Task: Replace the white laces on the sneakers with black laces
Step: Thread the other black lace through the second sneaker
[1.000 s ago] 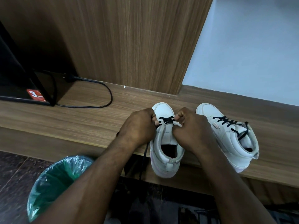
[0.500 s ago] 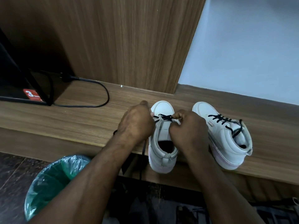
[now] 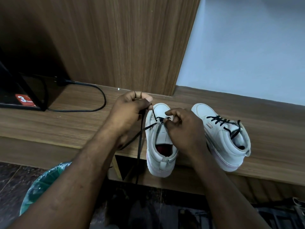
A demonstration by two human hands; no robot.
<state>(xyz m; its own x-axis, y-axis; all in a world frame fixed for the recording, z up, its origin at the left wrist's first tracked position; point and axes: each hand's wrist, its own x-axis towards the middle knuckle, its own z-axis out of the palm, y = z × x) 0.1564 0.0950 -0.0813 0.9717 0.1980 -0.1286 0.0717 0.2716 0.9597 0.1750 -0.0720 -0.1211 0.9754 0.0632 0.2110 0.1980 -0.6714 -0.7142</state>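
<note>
Brown wooden surface [image 3: 66,126] | right white high-top sneaker [image 3: 226,139] looks fully black-laced | left white high-top sneaker [image 3: 160,156]: we judge only the lowest eyelets threaded | left hand [image 3: 130,111] and right hand [image 3: 184,129] pinch its thin black lace [image 3: 139,146]

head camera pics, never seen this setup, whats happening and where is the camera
There is no machine: a person works with bare hands. Every picture comes from one camera worn on the head, looking down. The left hand pinches a black lace whose loose end hangs over the edge. The right hand pinches it at the front eyelets of a white sneaker standing on a wooden ledge. A second sneaker beside it already has black laces. A black cable lies on the ledge; a green bin stands below.
</note>
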